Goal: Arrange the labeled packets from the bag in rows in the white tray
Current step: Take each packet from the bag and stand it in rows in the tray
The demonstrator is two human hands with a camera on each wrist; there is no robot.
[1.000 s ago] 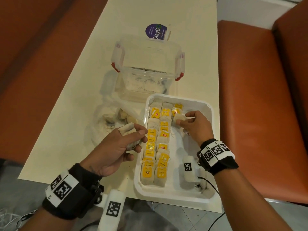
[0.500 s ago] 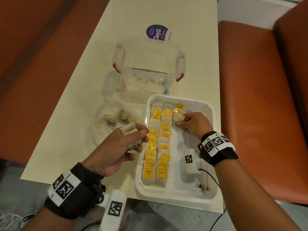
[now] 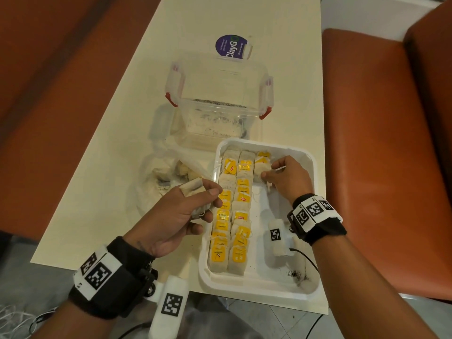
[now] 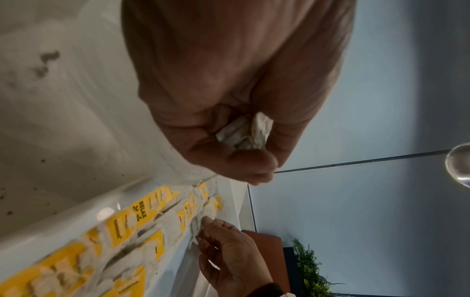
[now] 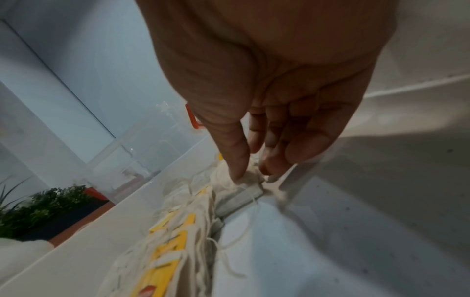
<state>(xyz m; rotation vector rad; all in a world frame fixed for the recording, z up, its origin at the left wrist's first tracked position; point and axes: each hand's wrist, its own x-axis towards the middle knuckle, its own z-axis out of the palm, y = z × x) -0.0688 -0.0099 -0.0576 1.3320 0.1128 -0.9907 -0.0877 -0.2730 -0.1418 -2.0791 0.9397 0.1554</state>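
The right hand [image 3: 285,178] is pinching a packet [image 3: 261,167] between thumb and fingertips inside the white tray [image 3: 256,285], at its third row's far end. The left hand [image 3: 176,216], beside the tray, is clutching spare packets [image 3: 193,188]. Only the right wrist view is showing loose strings [image 5: 229,259].

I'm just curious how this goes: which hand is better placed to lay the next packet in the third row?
Probably the right hand. It is already inside the tray, fingertips on the third row's newest packet. The left hand grips spare packets beside the tray, well placed to feed them across.
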